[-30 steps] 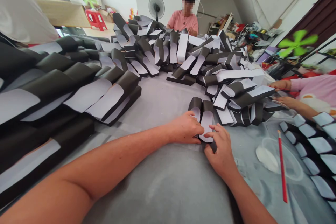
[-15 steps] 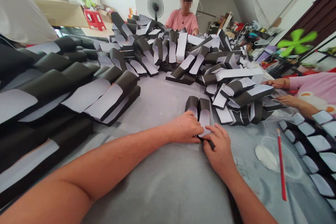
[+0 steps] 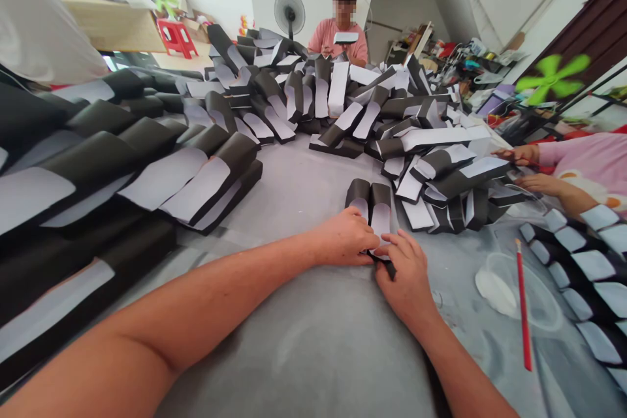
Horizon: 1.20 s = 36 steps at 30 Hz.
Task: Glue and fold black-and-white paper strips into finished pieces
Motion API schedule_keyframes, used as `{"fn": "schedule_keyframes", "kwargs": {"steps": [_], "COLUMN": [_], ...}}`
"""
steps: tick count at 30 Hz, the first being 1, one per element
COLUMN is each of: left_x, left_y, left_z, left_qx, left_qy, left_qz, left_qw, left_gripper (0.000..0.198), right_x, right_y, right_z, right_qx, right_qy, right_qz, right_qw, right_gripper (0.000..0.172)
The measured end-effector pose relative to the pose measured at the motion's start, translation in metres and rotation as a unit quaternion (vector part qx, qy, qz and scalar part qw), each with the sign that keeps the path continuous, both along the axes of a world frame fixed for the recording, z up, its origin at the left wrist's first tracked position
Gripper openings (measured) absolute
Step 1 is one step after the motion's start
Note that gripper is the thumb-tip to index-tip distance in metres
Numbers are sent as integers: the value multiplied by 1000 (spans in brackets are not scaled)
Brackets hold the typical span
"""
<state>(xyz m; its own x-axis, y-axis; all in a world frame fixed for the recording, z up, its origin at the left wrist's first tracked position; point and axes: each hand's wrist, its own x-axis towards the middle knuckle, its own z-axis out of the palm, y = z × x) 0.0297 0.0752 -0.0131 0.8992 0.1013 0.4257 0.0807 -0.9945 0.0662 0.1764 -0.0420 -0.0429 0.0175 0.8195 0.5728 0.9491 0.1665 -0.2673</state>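
Note:
Two narrow black-and-white paper boxes lie side by side before me, the left box (image 3: 358, 191) and the right box (image 3: 381, 198). My left hand (image 3: 343, 236) rests over their near part with its fingers curled, pressing on the right box's left side. My right hand (image 3: 405, 269) pinches a black edge at that box's near end, thumb underneath and the other fingers bent over the white face. The two hands nearly meet there, and the fingers hide much of the near ends.
Piles of similar boxes stand at the left (image 3: 210, 176) and across the back (image 3: 337, 95). To my right are a red brush (image 3: 523, 313), a clear lid with white paste (image 3: 496, 292) and a checkered stack (image 3: 595, 268). One person (image 3: 318, 42) sits opposite; another person's hands (image 3: 539, 186) are at the right.
My right hand has shifted slightly left and its fingers have drawn in at the box's near end. My left hand stays put. The person opposite now holds up a white-faced piece.

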Motion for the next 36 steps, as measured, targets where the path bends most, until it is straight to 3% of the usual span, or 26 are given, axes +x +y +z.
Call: {"fn": "schedule_keyframes", "kwargs": {"steps": [15,28,36], "left_x": [0,2,1], "left_y": [0,1,1], "left_z": [3,-1,2], "left_qx": [4,-10,-18], "left_qy": [13,13,18], "left_qz": [-4,-4,-18], "left_qw": [1000,1000,1000], "left_gripper": [17,11,10], "right_x": [3,0,2], "right_y": [1,-1,0], "right_z": [0,2,0], "right_qx": [-5,-11,-53], "right_qy": [-11,24,74], "right_qz": [11,25,43], "right_qw": [1000,999,995], "right_gripper": [16,20,18]}}
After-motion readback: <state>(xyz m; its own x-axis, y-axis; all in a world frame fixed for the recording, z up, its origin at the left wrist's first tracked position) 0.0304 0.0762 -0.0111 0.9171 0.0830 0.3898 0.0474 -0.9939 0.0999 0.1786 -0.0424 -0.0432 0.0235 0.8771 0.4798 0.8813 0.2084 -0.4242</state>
